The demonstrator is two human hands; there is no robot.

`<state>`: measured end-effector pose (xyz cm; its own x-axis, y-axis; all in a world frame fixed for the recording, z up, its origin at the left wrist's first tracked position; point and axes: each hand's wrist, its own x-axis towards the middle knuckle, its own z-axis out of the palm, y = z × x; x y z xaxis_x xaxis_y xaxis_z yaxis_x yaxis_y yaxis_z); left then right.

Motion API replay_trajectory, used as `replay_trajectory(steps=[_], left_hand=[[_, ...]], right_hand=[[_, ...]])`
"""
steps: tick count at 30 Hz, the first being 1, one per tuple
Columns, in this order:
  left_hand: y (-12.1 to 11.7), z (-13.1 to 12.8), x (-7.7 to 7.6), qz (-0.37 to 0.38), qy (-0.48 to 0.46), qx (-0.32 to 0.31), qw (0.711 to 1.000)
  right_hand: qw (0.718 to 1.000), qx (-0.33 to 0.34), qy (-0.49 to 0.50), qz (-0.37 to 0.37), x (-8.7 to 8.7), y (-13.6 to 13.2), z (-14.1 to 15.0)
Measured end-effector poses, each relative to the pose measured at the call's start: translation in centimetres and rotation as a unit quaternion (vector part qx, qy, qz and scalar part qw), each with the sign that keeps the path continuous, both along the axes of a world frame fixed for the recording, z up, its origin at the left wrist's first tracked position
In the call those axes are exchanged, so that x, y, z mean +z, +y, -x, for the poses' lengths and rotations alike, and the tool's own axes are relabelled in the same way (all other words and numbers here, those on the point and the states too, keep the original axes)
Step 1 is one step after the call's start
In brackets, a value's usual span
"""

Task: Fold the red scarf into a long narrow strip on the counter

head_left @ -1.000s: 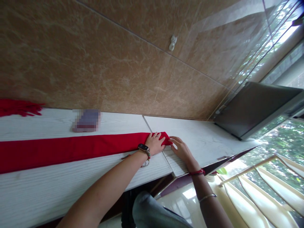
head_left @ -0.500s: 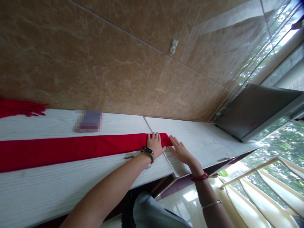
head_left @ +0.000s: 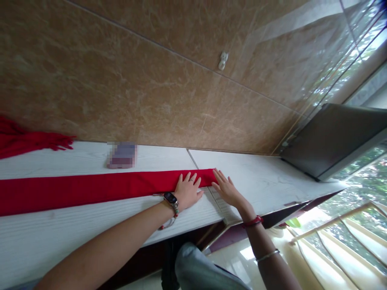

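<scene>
A long red scarf (head_left: 90, 188) lies folded in a narrow strip across a white wood-grain table (head_left: 75, 237). My left hand (head_left: 187, 190) lies flat and open on the scarf near its right end, with a watch on the wrist. My right hand (head_left: 226, 188) is also open, fingers stretched out, touching the scarf's end at its near corner. The scarf's fringed far end (head_left: 33, 140) rests at the back left by the wall.
A brown marble-tile wall (head_left: 169, 76) rises behind the table. A small blurred purple object (head_left: 122, 155) sits near the wall. A dark laptop (head_left: 332, 137) stands at the right end. Windows and railings are at the right; my knee (head_left: 199, 270) shows below the table edge.
My left hand has slid a little leftwards and nearer along the scarf. My right hand has moved up to the scarf's end. The view has shifted slightly.
</scene>
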<state>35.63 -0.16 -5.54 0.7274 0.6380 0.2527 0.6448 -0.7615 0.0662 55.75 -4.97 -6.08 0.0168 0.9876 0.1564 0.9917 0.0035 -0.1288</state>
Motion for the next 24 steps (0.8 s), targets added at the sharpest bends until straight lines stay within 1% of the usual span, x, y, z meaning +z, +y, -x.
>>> replay_trajectory(steps=[2, 4, 6, 8, 10, 12, 14, 15, 17, 19, 21, 24], left_hand=[[-0.2, -0.3, 0.0, -0.003, -0.005, 0.009, 1.000], [-0.4, -0.3, 0.0, 0.000, -0.010, 0.024, 1.000], [-0.5, -0.1, 0.0, 0.007, -0.014, 0.035, 0.999], [-0.6, 0.5, 0.0, 0.013, -0.016, 0.033, 0.999], [-0.7, 1.5, 0.0, 0.017, -0.016, 0.024, 0.999], [-0.8, 2.5, -0.1, 0.017, -0.012, 0.018, 1.000], [-1.0, 3.5, -0.2, 0.011, -0.015, 0.022, 1.000], [-1.1, 3.8, -0.2, 0.005, -0.018, 0.025, 0.999], [-1.3, 4.2, -0.3, -0.006, -0.027, 0.031, 0.999], [-1.4, 4.4, -0.3, -0.013, -0.031, 0.032, 0.999], [-1.5, 4.6, -0.3, -0.011, -0.029, 0.035, 0.999], [-1.6, 5.3, -0.1, -0.002, -0.021, 0.033, 0.999]], right_hand=[[1.000, 0.022, 0.003, 0.023, -0.2, 0.3, 0.5], [0.999, 0.020, -0.001, 0.042, -0.8, 0.3, 0.4], [0.999, 0.004, -0.015, 0.049, -1.4, 0.1, -0.3], [0.998, -0.015, -0.035, 0.053, -1.9, -0.3, -1.3], [0.996, -0.036, -0.053, 0.062, -2.0, -0.7, -2.1], [0.994, -0.062, -0.064, 0.057, -1.6, -0.8, -2.2], [0.994, -0.079, -0.066, 0.024, -0.9, -0.5, -1.3], [0.995, -0.075, -0.064, 0.000, -0.5, -0.2, -0.4], [0.997, -0.034, -0.055, -0.043, 0.4, 0.6, 1.8], [0.997, 0.028, -0.045, -0.059, 0.9, 1.4, 4.0], [0.996, 0.068, -0.040, -0.046, 0.8, 2.0, 5.6], [0.997, 0.071, -0.035, 0.007, -0.4, 2.5, 6.1]])
